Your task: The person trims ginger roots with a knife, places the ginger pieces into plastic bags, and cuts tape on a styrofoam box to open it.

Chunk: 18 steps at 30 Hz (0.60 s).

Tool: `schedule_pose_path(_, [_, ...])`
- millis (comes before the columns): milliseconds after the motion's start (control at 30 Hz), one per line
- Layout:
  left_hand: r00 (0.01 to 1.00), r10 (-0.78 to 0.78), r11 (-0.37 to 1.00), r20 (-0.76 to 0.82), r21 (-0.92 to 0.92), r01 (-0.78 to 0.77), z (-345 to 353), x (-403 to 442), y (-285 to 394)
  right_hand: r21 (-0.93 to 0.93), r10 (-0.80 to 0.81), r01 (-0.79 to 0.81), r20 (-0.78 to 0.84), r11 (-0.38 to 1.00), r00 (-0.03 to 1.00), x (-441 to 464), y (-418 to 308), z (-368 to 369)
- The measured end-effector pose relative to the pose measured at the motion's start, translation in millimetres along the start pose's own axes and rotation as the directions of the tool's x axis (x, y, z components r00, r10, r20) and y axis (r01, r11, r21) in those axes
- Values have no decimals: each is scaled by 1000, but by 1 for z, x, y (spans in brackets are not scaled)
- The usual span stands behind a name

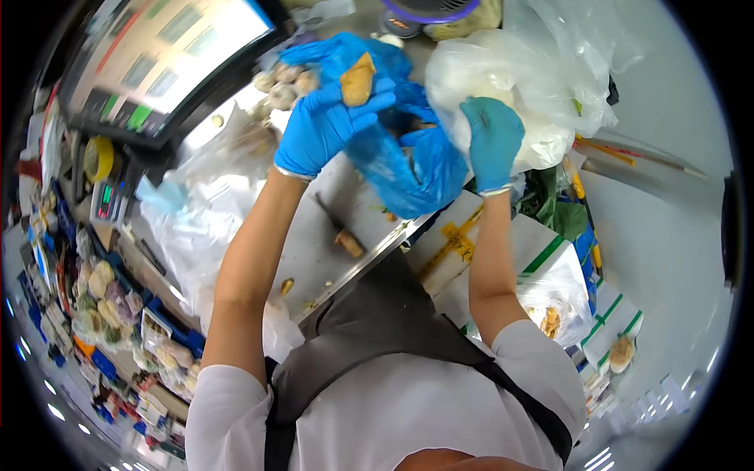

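My left hand [326, 125], in a bright blue glove, holds a tan, lumpy piece of root [358, 81] against its fingers. Its exact kind I cannot tell. Below and beside it lies an opened blue plastic bag [412, 180] with dark brownish contents, partly hidden by its folds. My right hand [493, 145], in a teal glove, is at the left side of a cloudy white plastic bag [542, 86]. Its fingers curl away from view, so whatever they grip is hidden. A small knife with a brown handle [349, 243] lies on the worktop near its metal edge.
Garlic-like bulbs [283, 86] lie behind my left hand. A lit screen [165, 59] stands at upper left, above a small scale [107, 200]. Clear plastic bags [204, 228] cover the left worktop. A purple-rimmed basket [432, 9] sits at the back. Bagged produce [102, 298] fills the far left.
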<state>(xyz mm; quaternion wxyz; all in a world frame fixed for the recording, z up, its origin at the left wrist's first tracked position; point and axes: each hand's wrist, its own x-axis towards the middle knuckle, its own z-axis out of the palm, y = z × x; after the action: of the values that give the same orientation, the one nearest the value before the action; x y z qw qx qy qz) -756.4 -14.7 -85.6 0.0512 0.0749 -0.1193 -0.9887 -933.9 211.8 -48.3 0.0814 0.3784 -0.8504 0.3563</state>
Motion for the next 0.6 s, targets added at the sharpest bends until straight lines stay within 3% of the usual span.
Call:
schedule_pose_path(100, [999, -24, 998, 24, -59, 25, 34, -73, 9, -142, -160, 145, -105, 979, 981, 0, -39, -1])
schedule_pose_path(200, [990, 115, 946, -87, 314, -82, 66, -146, 8, 239, -88, 85, 1, 967, 996, -18, -120, -10])
schedule_pose_path(233, [985, 146, 921, -93, 377, -101, 76, -173, 9, 490, 51, -129, 169, 862, 984, -35, -147, -7])
schedule_pose_path(333, [968, 225, 837, -109, 531, -134, 90, -248, 6, 748, -47, -458, 543, 481, 838, -84, -218, 9])
schedule_pose_path(433, [949, 286, 747, -134, 651, -133, 95, -326, 4, 755, -185, -473, 599, 453, 779, -134, -296, 14])
schedule_pose_path(533, [871, 406, 670, -276, 738, -79, 89, -398, -16, 666, -278, -576, 734, 475, 620, -178, -333, 32])
schedule_pose_path(600, [820, 440, 643, -365, 766, -4, 92, -435, -29, 636, -305, -678, 772, 369, 558, -216, -343, 46])
